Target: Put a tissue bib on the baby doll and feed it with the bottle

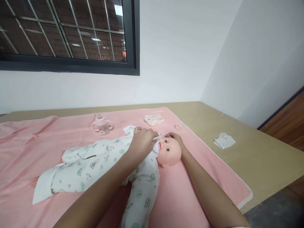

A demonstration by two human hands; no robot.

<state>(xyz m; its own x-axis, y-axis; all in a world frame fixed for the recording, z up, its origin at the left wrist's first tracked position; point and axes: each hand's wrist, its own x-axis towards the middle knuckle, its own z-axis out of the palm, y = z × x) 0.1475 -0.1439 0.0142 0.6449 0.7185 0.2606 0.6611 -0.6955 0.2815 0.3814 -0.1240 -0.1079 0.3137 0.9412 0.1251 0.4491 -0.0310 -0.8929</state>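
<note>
A baby doll lies on its back on a pink blanket, head to the right, dressed in a white patterned sleepsuit. Over the doll's chest, my left hand is closed, its fingers pinching a small white flat thing close to the doll's chin and mouth. What kind of thing it is I cannot make out. My right hand curves around the far side of the doll's head with bent fingers, partly hidden behind it.
A pink two-handled baby bottle stands at the back left. Behind the doll lie a pack of wipes and a small clear object. A folded white cloth is on the tan tabletop. Wall and window border the back.
</note>
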